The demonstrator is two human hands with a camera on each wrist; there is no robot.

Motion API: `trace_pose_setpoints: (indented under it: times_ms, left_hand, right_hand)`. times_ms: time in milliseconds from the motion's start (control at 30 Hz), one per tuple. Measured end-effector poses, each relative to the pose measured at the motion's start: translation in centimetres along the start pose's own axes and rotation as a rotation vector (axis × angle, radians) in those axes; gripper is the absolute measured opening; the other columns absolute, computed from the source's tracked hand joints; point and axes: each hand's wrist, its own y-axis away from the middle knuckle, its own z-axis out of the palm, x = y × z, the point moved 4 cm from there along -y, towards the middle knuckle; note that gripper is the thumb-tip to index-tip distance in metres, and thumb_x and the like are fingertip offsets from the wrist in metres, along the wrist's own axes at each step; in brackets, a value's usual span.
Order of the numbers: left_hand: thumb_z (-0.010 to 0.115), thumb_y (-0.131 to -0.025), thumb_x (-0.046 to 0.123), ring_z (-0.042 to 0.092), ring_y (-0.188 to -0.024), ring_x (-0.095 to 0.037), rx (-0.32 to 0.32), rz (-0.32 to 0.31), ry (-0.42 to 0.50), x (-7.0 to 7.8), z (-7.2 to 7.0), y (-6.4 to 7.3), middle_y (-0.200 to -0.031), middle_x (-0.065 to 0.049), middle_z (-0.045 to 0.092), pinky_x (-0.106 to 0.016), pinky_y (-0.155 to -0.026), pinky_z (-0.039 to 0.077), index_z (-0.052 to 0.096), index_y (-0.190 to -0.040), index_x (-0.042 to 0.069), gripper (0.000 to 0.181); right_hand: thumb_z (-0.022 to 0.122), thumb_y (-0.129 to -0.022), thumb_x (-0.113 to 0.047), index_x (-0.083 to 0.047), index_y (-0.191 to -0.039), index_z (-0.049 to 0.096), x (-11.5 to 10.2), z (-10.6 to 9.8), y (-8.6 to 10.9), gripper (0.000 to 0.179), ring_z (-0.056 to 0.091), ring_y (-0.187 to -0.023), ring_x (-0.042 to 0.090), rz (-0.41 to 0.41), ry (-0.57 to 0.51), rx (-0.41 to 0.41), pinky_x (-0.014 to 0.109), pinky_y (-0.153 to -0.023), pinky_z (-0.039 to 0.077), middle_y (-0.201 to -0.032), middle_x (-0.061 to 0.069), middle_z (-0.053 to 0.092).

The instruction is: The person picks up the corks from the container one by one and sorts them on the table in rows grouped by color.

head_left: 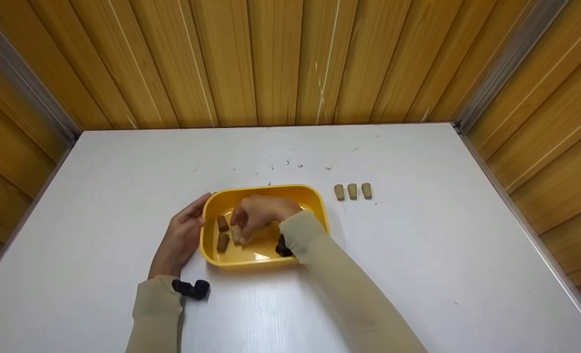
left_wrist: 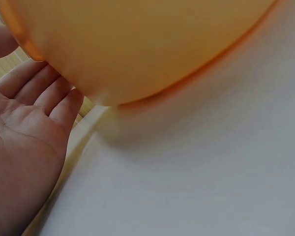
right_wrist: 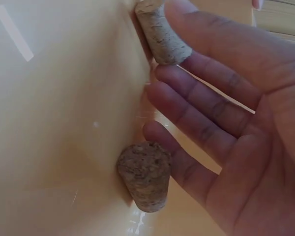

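Note:
My right hand (head_left: 261,213) reaches into a yellow plastic tray (head_left: 265,264), and its thumb and fingertips pinch a pale cork stopper (head_left: 236,234) near the tray floor. The right wrist view shows this cork stopper (right_wrist: 162,37) between the thumb and fingers; another, darker cork stopper (right_wrist: 145,177) lies by the little finger. Two brown cork stoppers, an upper one (head_left: 222,223) and a lower one (head_left: 223,242), lie near the tray's left wall. Outside that wall, my left hand (head_left: 182,235) touches the tray with nearly straight fingers, as the left wrist view of the hand (left_wrist: 34,128) shows.
Three cork stoppers, left (head_left: 339,192), middle (head_left: 352,191) and right (head_left: 366,190), lie in a row on the white table (head_left: 442,255), right of the tray. Wood-patterned panels (head_left: 275,63) enclose the table at the back and sides. Small dark marks dot the tabletop behind the tray.

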Motion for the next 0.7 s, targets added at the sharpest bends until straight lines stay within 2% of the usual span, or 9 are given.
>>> trace_pose_setpoints:
  times_ms: [233, 367, 533, 700]
  left_hand:
    - [0.042, -0.092, -0.003, 0.045, -0.134, -0.01, 0.01, -0.006, 0.011, -0.01, 0.13, -0.09, -0.145, -0.002, 0.048, -0.024, -0.111, 0.037, 0.033, -0.148, 0.0, 0.057]
    - [0.043, -0.092, -0.002, 0.044, -0.135, -0.01, 0.009, -0.015, 0.005, -0.07, 0.14, -0.08, -0.149, -0.006, 0.043, -0.025, -0.111, 0.037, 0.034, -0.148, 0.002, 0.057]
    - [0.043, -0.092, -0.002, 0.043, -0.136, -0.01, -0.001, -0.008, -0.008, -0.09, 0.05, -0.08, -0.153, -0.011, 0.037, -0.024, -0.111, 0.037, 0.033, -0.148, 0.002, 0.057]
    - [0.041, -0.092, -0.004, 0.045, -0.133, -0.007, 0.01, -0.015, -0.008, -0.06, -0.06, 0.0, -0.148, -0.002, 0.045, -0.022, -0.11, 0.038, 0.032, -0.148, 0.001, 0.057]
  right_hand:
    - [0.08, -0.077, -0.022, -0.013, -0.113, 0.07, 0.15, 0.22, -0.34, 0.039, 0.057, -0.085, 0.01, -0.005, 0.013, 0.012, 0.018, -0.073, 0.048, -0.097, -0.004, 0.068]
    - [0.079, -0.078, -0.021, -0.017, -0.104, 0.071, 0.33, 0.31, -0.37, 0.028, 0.055, -0.077, 0.01, -0.001, -0.006, 0.023, 0.019, -0.064, 0.047, -0.09, -0.005, 0.067]
    - [0.076, -0.079, -0.018, -0.018, -0.103, 0.07, 0.43, 0.12, -0.17, 0.025, 0.054, -0.075, 0.01, -0.006, -0.007, 0.029, 0.019, -0.06, 0.046, -0.091, -0.005, 0.067]
    - [0.073, -0.081, -0.017, -0.017, -0.105, 0.07, 0.59, -0.31, 0.14, 0.024, 0.054, -0.076, 0.01, -0.025, -0.016, 0.027, 0.018, -0.062, 0.046, -0.095, -0.004, 0.067]
